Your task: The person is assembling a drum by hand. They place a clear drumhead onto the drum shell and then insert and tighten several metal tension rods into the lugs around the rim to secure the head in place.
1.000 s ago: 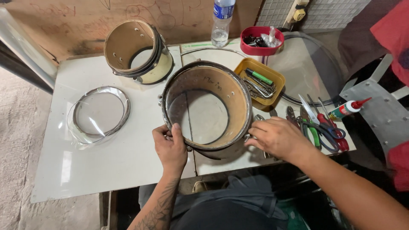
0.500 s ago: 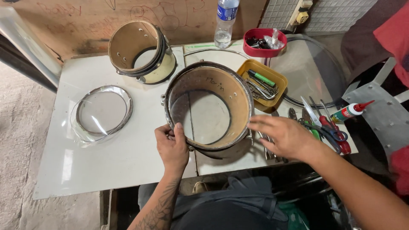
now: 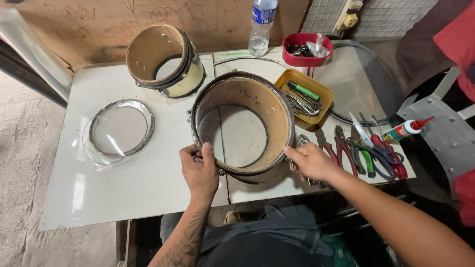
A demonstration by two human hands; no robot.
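**Both hands on the rim of an open drum shell**

Nearest the camera, the left hand (image 3: pixel 199 169) closes on the near-left rim of the large drum shell (image 3: pixel 242 126), thumb lying inside the wall and fingers wrapped outside. The right hand (image 3: pixel 310 162) is closed on the near-right edge, where metal hardware sticks out from the side; its grip looks clamped on the shell, though the fingertips are hidden under the hand.

The shell stands upright at the near middle of the white worktop (image 3: pixel 133 183), open end up, so the surface shows through it. It is a wide, short cylinder: pale tan wood inside, a dark metal hoop round the top, lugs on the outer wall. It looks rigid and moderately heavy, unlikely to flex, and the hoop could be slippery; the rim at opposite sides, where the hands already sit, seems the steadiest hold.

Just right of the shell lie pliers and scissors (image 3: pixel 368 151) in a row, with a small glue bottle (image 3: pixel 404 129) beyond. To the left rests a clear drumhead in its hoop (image 3: pixel 118 129). Farther back sit a yellow tray of tools (image 3: pixel 304 97), a smaller drum shell (image 3: pixel 163 62) tilted on its side, a red bowl (image 3: pixel 307 49) and a water bottle (image 3: pixel 260 27).
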